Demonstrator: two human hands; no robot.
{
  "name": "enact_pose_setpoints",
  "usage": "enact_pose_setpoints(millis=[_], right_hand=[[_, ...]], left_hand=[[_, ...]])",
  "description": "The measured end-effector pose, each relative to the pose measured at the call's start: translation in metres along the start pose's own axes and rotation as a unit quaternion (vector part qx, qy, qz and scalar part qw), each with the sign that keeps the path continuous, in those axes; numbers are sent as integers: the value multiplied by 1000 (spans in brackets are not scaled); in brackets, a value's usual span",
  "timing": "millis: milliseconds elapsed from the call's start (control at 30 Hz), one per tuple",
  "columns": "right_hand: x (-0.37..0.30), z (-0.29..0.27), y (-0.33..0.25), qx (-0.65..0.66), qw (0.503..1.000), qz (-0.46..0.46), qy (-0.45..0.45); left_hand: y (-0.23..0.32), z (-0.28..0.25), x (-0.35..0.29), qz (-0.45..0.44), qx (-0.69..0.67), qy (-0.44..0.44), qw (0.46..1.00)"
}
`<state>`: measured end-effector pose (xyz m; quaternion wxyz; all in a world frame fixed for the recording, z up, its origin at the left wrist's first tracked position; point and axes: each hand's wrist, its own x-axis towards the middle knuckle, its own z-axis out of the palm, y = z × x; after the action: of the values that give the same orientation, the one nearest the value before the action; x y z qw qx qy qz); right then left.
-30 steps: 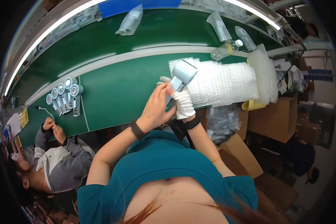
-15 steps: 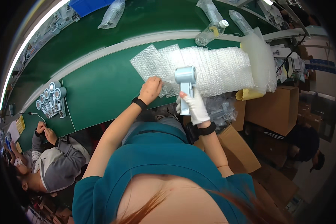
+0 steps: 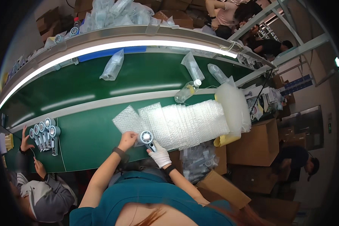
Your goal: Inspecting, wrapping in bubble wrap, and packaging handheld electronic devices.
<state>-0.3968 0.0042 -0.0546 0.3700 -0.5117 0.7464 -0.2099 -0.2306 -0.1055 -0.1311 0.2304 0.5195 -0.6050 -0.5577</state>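
My right hand (image 3: 160, 156), in a white glove, grips a light-blue handheld fan (image 3: 146, 137) by its handle, with the round grille turned upward. My bare left hand (image 3: 128, 139) is just left of the fan head, fingers pinched at the near edge of a bubble-wrap bag (image 3: 128, 119). That bag lies at the left end of a fanned-out row of bubble-wrap bags (image 3: 188, 124) on the green table (image 3: 86, 135).
Several fans (image 3: 45, 133) stand grouped at the left, close to a co-worker's hands (image 3: 26, 142). Behind the row are a plastic bottle (image 3: 186, 92) and wrapped items. A cardboard box (image 3: 252, 145) and a bag of clear-wrapped parts (image 3: 199, 162) are at the right. A lamp (image 3: 139, 44) spans the back.
The view has tipped up, showing the shelf behind. The fan has turned so its grille faces up and it is closer to my left hand. The leftmost bag now sits apart from the row.
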Motion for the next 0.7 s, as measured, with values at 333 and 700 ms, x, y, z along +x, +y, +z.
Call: enact_pose_setpoints(millis=[333, 700], right_hand=[[20, 30, -93, -234, 969, -9, -81], [46, 90, -150, 713, 547, 286, -332]], left_hand=[[75, -42, -48, 187, 239, 192, 933], [67, -134, -126, 194, 137, 267, 934]])
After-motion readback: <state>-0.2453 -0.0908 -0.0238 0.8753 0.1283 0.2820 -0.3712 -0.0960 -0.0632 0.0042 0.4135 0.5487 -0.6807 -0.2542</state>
